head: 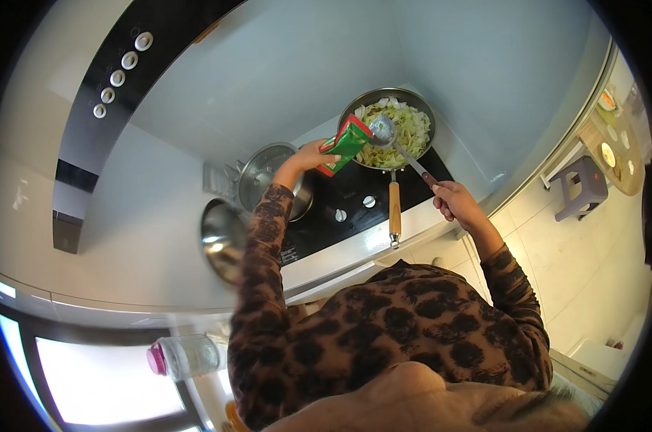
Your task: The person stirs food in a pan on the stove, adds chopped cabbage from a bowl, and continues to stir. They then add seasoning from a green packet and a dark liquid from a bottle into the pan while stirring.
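My left hand (313,156) grips a green and red packet (347,144), tilted with its upper end over the bowl of a metal ladle. My right hand (455,204) holds the ladle (383,131) by its brown handle. The ladle's bowl is above the left part of a frying pan (433,116), and something pale is in it; what it is I cannot tell. Chopped cabbage (409,127) fills the pan, which stands on the black gas hob (326,229). The pan's wooden handle (394,208) points towards me.
A steel pot with a glass lid (264,175) stands on the hob's left side. Left of it lies a large metal bowl (218,237). The range hood (110,108) juts in at upper left. A plastic stool (582,186) and a table with dishes (631,178) are to the right.
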{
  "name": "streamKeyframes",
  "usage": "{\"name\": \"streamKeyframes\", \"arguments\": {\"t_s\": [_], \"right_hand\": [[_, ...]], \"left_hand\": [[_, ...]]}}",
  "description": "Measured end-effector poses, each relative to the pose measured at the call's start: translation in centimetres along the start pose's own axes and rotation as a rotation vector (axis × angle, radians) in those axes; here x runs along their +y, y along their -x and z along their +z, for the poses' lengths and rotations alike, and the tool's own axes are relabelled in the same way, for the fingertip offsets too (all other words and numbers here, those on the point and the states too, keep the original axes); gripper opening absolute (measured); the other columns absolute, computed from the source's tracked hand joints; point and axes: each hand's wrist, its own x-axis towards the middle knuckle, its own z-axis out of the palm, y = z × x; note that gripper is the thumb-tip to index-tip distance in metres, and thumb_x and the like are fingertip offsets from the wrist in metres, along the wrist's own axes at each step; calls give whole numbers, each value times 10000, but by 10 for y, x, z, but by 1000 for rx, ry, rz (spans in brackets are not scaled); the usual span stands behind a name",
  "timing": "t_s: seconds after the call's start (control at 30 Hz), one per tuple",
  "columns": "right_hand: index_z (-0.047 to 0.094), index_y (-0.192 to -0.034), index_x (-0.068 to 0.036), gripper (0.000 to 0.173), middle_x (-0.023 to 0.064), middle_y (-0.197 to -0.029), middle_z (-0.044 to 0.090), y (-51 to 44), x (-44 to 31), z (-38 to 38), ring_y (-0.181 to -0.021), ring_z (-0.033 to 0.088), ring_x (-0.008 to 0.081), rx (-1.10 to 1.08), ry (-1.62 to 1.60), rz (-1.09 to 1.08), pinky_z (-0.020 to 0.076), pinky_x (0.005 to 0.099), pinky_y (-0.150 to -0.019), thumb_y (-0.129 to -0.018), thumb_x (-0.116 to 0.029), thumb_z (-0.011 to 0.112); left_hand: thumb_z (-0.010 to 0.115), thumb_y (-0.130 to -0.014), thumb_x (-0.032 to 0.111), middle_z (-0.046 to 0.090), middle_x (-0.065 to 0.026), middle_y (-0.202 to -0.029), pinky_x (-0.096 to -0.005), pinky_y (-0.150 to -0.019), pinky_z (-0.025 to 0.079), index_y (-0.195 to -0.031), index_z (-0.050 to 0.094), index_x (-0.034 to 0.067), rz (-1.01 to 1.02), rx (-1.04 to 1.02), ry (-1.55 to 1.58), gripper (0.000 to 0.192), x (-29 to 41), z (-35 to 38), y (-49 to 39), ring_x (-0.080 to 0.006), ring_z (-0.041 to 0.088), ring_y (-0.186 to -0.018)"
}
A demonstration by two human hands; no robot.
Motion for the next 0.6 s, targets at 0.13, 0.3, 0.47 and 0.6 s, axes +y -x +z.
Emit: {"name": "streamKeyframes", "arguments": {"t_s": [0.13,0.3,0.47,0.6], "right_hand": [[574,-1024,-9,244,2,-704,544,3,-5,-5,-460,427,59,-26,38,37,343,230,-401,-1011,-252,553],[564,-1002,-11,237,5,-703,539,4,-9,-14,-461,426,65,-60,20,45,332,235,-400,-1005,-248,563],[547,-900,-32,239,10,-694,540,4,-14,-22,-462,432,73,-76,-8,49,334,242,-397,-1000,-248,567],[552,-948,-21,232,7,-699,533,0,-16,-25,-453,418,67,-82,1,57,322,238,-395,-1002,-246,569]], "left_hand": [[809,-854,222,695,-4,-1035,-288,-831,518,-1283,613,46,-92,-19,-119,503,9,-3,-11,-112,638,-896],[806,-826,135,693,-29,-1030,-311,-823,538,-1242,623,39,-32,14,-85,465,-3,1,-28,-131,651,-879],[806,-818,117,698,-32,-1000,-309,-824,538,-1225,628,30,-51,5,-103,453,-1,4,-31,-130,653,-873],[811,-808,113,701,-35,-991,-304,-831,536,-1205,632,23,-117,68,-155,444,3,2,-29,-131,655,-872]]}}
